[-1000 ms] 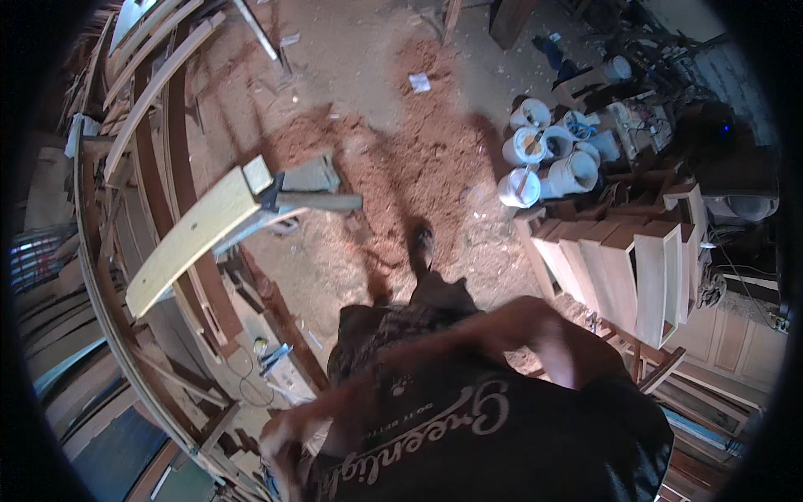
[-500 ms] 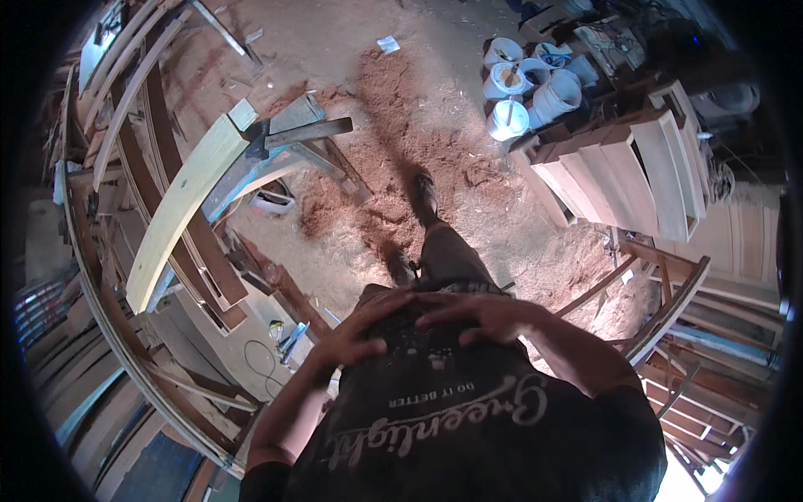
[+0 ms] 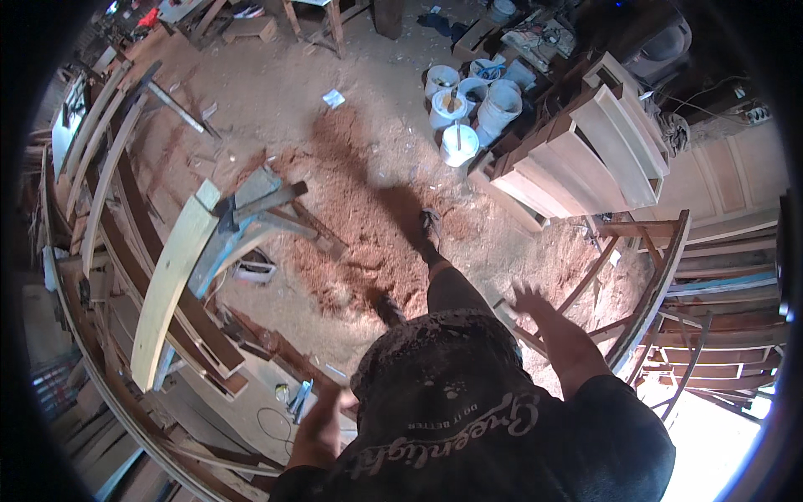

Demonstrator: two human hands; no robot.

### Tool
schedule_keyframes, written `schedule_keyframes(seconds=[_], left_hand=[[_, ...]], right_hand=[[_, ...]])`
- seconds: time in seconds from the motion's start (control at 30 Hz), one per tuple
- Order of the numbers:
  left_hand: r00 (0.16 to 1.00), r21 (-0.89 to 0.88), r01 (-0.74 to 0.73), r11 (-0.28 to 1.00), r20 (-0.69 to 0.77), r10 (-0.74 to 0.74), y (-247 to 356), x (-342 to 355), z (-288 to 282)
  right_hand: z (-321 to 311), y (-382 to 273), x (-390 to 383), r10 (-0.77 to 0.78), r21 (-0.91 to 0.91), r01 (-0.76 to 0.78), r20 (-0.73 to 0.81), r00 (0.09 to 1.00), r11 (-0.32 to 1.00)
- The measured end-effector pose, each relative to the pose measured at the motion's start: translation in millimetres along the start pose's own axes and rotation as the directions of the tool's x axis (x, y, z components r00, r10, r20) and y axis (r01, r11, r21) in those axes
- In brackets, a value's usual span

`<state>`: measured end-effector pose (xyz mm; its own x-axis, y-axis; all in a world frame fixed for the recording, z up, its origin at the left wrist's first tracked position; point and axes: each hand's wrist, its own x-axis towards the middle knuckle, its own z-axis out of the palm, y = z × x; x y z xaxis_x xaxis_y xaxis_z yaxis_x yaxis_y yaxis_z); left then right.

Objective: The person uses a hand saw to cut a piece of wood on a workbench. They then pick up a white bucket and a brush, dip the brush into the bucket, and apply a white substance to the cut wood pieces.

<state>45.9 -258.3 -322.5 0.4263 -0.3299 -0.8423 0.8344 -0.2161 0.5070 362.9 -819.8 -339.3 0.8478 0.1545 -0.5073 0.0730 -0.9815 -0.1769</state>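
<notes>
My right hand (image 3: 530, 301) is held out over the right side of my body, fingers spread, with nothing in it. Just beyond it is a wooden frame (image 3: 590, 280). My left hand (image 3: 328, 410) hangs by my left side, smeared by motion, so its fingers are hard to make out. Nearest to it, on a board surface, are some blue-handled tools (image 3: 299, 402) and a dark cable (image 3: 272, 424). Farther left, a pale curved wooden piece (image 3: 171, 284) rests across darker curved boards, beside a blue-edged wooden part (image 3: 219, 259).
Reddish sawdust (image 3: 368, 217) covers the floor around my feet. Several white buckets (image 3: 460, 144) stand ahead to the right, near a stepped wooden cabinet-like piece (image 3: 577, 155). Stacked boards (image 3: 719, 309) lie far right. A wooden table (image 3: 314, 25) stands at the back.
Both hands have come off the front of my shirt and moved apart, the right one outward and the left one down to the side. The view has shifted, showing more of the floor ahead.
</notes>
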Motion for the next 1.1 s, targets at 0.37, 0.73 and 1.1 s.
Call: schedule_keyframes(seconds=[0.37,0.73,1.1], left_hand=[[0.771,-0.022,0.484,0.875,-0.462,-0.438,48.7,75.6,12.8],[0.632,-0.485,-0.374,0.79,-0.757,-0.166,380.6,238.2,-141.2],[0.733,-0.259,0.173,0.95,-0.611,-0.3,396.9,239.0,-18.9]], right_hand=[[17.7,-13.8,122.0,0.014,0.079,-0.111,0.752,0.659,0.991],[-74.9,-45.3,617.0,-0.045,0.045,0.03,0.395,0.917,0.999],[11.5,-94.8,729.2,-0.136,0.495,-0.224,0.591,0.795,0.84]])
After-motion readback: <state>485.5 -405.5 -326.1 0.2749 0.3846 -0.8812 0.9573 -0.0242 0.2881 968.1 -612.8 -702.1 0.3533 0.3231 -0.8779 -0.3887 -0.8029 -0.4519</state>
